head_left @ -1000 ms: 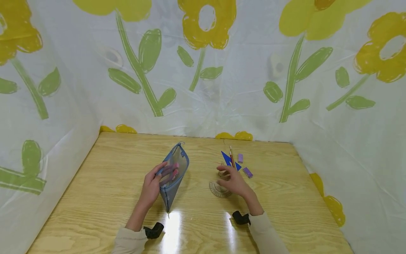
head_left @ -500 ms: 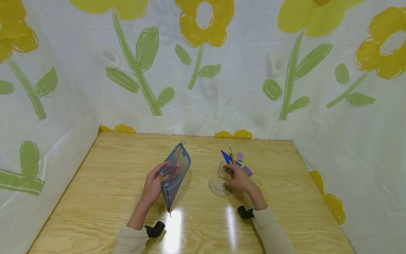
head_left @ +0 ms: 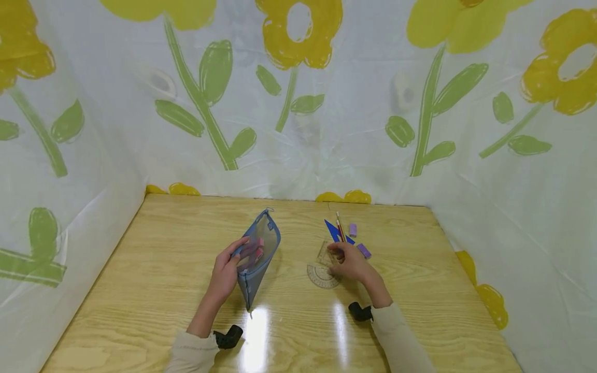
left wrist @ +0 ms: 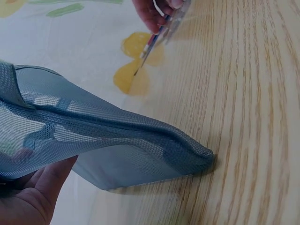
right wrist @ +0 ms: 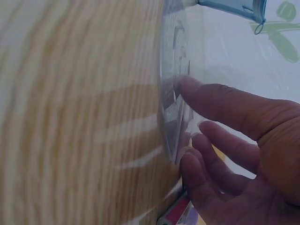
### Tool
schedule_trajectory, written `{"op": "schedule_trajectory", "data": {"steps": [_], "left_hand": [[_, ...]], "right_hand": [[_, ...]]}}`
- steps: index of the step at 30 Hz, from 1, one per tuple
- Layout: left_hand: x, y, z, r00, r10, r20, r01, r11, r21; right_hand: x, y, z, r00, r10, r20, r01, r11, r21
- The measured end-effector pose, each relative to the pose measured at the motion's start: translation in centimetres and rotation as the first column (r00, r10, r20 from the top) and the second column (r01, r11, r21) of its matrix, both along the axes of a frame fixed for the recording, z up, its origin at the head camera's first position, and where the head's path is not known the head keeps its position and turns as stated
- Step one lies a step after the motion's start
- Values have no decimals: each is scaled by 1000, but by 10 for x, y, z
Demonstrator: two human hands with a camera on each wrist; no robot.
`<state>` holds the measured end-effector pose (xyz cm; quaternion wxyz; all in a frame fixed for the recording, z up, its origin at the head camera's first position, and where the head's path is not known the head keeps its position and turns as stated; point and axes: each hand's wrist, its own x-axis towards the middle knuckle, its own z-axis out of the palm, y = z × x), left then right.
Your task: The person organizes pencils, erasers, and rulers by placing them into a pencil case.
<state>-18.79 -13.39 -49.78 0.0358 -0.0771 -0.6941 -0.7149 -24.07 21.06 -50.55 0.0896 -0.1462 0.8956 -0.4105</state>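
Observation:
My left hand point(head_left: 226, 274) grips the side of a blue-grey mesh pencil pouch point(head_left: 254, 287). The pouch stands unzipped, with pinkish things point(head_left: 258, 254) showing inside. In the left wrist view, one end of the pouch point(left wrist: 140, 164) rests on the wood. My right hand point(head_left: 354, 265) is low over the table, thumb and fingers apart. Its fingertips touch a flat clear plastic piece point(head_left: 324, 254) with markings, partly hidden by the hand. A clear protractor point(head_left: 321, 277) lies flat just below. The right wrist view shows the thumb tip against clear plastic point(right wrist: 171, 98).
Beyond the right hand lie a blue set square point(head_left: 332, 230) and pencils point(head_left: 339, 224) across it. Two purple erasers, one farther back point(head_left: 353, 230) and one nearer point(head_left: 364, 251), lie beside them. White flowered cloth point(head_left: 354, 129) walls the wooden table point(head_left: 177, 248) at back and sides.
My right hand has moved slightly right and come down to the clear piece, which has since turned and shifted a little left. The left hand with the pouch has hardly moved.

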Motion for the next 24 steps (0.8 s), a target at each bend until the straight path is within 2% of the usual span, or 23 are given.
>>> {"op": "schedule_trajectory", "data": {"steps": [8,11,16,24], "left_hand": [[0,0,1,1000,-8,24,8,1000,0],[0,0,0,999,3,36,-3,1000,-17],[0,0,-1,1000,6,8,-6,1000,-24],[1,0,-1,1000,-2,-2,2,1000,-3]], "right_hand": [[6,-4,1,991,117,-64,-115,993,41],[10,-7,6,986,153,-66,-149,987,60],[17,-15,12,975,221,-16,-220,973,71],[25,-21,8,978,209,-27,-204,972,118]]}}
